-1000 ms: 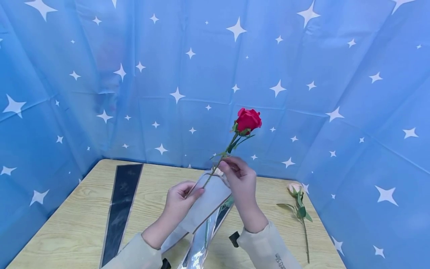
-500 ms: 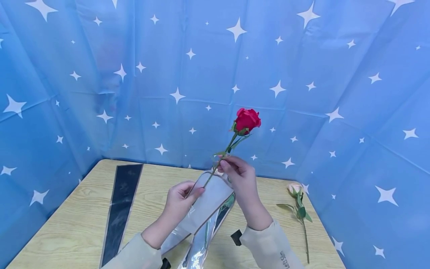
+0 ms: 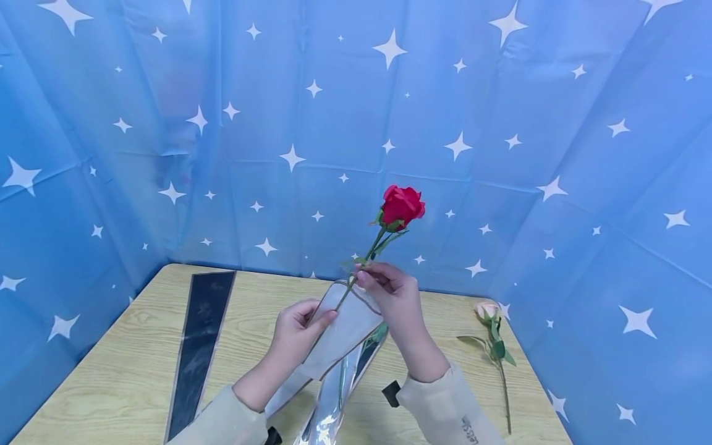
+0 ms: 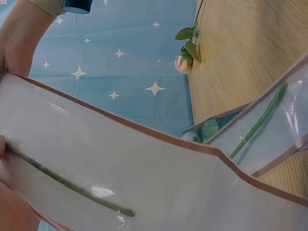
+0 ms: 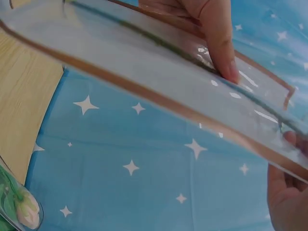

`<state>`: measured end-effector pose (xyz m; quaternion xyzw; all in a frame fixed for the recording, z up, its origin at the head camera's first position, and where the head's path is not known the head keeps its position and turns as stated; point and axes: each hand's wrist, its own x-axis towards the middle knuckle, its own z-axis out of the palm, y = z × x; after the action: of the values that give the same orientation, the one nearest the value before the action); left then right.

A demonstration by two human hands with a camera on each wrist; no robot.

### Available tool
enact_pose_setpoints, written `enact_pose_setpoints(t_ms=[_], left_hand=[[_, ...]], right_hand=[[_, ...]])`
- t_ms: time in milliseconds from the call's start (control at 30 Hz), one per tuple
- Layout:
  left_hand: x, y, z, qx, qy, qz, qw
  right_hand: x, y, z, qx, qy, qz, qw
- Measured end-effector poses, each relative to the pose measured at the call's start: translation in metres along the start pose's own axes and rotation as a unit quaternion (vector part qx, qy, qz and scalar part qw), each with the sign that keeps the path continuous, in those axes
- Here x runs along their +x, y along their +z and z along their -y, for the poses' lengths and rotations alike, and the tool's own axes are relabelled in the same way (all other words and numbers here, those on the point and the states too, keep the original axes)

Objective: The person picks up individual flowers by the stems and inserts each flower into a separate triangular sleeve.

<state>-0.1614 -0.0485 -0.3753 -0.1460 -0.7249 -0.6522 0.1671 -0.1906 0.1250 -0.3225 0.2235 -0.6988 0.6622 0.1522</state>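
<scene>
Rose bloom [image 3: 403, 207] above right hand [image 3: 397, 296], stem [image 3: 348, 290] slanting to left hand [image 3: 297, 330]

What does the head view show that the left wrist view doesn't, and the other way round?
Only the head view: the red rose's bloom, and the dark strip lying flat on the table, off to the person's left.

Only the left wrist view: the lower end of the rose's stem, seen against the pale wrapper.

Both: that brown-edged wrapper, the left hand and right hand, the pale rose lying on the table, and the blue starred backdrop.
</scene>
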Motion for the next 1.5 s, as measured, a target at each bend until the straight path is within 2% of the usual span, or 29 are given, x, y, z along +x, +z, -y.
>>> enact_pose_setpoints(t_ms=[267, 500, 633, 833, 1033, 1133, 1367, 1500], left_hand=[[0.0008, 0.0008, 0.0016, -0.005, 0.015, -0.005, 0.9999], [-0.0003, 0.0007, 0.0005, -0.01, -0.018, -0.002, 0.9998], [-0.0003, 0.0005, 0.0, -0.009, -0.025, -0.003, 0.9996], [-0.0004, 0.0006, -0.0013, -0.007, -0.038, -0.008, 0.9992], [0.0, 0.0006, -0.001, -0.009, -0.026, -0.012, 0.9995], [-0.0001, 0.0, -0.0005, -0.014, -0.025, -0.018, 0.9994], [-0.0004, -0.0006, -0.0001, -0.023, -0.041, -0.022, 0.9987], [0.0001, -0.0001, -0.0004, -0.037, -0.041, -0.02, 0.9983]], right_hand=[[-0.0008, -0.0041, 0.0021, 0.013, 0.009, 0.015, 0.9998], [-0.0012, 0.0002, 0.0012, -0.019, 0.01, 0.008, 0.9997], [-0.0023, 0.0026, 0.0002, -0.042, 0.013, 0.01, 0.999], [-0.0027, 0.003, 0.0, -0.07, -0.008, -0.002, 0.9975], [-0.0024, 0.0024, -0.0003, -0.081, -0.033, 0.012, 0.9961], [-0.0014, 0.0019, 0.0003, -0.097, -0.024, 0.007, 0.9949], [-0.0004, 0.0031, 0.0032, -0.138, 0.032, -0.003, 0.9899], [-0.0014, 0.0045, 0.0025, -0.141, 0.032, 0.004, 0.9895]])
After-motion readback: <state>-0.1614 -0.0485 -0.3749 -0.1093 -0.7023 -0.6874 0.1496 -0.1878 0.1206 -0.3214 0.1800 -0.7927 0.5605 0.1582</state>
